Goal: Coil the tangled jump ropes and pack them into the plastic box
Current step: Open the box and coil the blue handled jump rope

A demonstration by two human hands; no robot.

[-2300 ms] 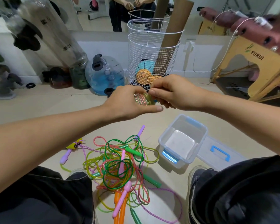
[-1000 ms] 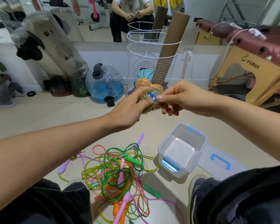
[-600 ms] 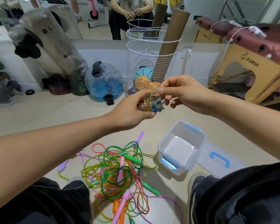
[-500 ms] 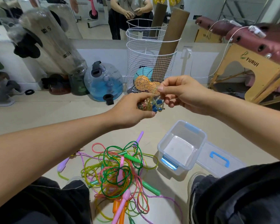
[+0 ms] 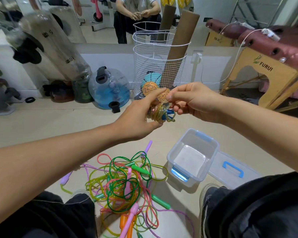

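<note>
My left hand (image 5: 139, 115) grips a small coiled jump rope (image 5: 160, 112), yellowish cord wound around blue handles, held up at chest height. My right hand (image 5: 193, 100) pinches the cord at the top of that coil with thumb and forefinger. On the floor below lies a tangled pile of jump ropes (image 5: 126, 182) in green, yellow, pink, purple and orange with several handles sticking out. To the right of the pile stands the clear plastic box (image 5: 212, 146) with blue latches, nothing in it, and its lid (image 5: 234, 170) lies flat beside it.
A white wire basket (image 5: 144, 66) with a cardboard tube and balls stands behind my hands. A blue water jug (image 5: 110, 88) and clear weight bags sit at the left by a mirror. A wooden folding table (image 5: 268, 74) is at the right. My knees frame the pile.
The coil has been turned in my left hand so its blue handles show, and my right hand has shifted to pinch the cord at the top. The view has tilted slightly.
</note>
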